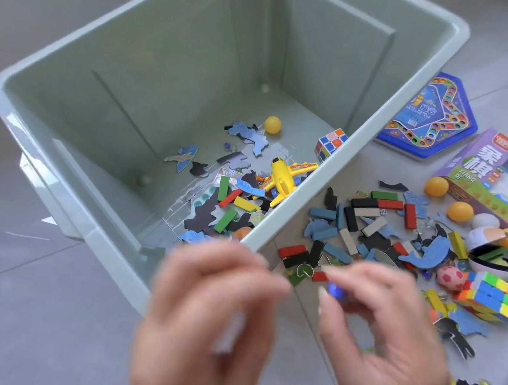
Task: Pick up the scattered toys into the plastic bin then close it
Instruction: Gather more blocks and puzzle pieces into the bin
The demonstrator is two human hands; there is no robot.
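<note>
Plastic bin (131,85), grey-green, open, no lid on it. Inside, at its near-right corner: yellow toy plane (285,180), cube, ball, blocks, puzzle pieces. Right of the bin, on the floor: scattered toys (380,228), purple box (506,180), blue game board (430,115). Left hand (209,325) at the bin's near corner, blurred, fingers curled; contents unclear. Right hand (384,345) just right of it, fingertips pinching a small blue marble (334,289).

both hands (293,326) motion-blurred, purple box (506,180) cropped
</note>
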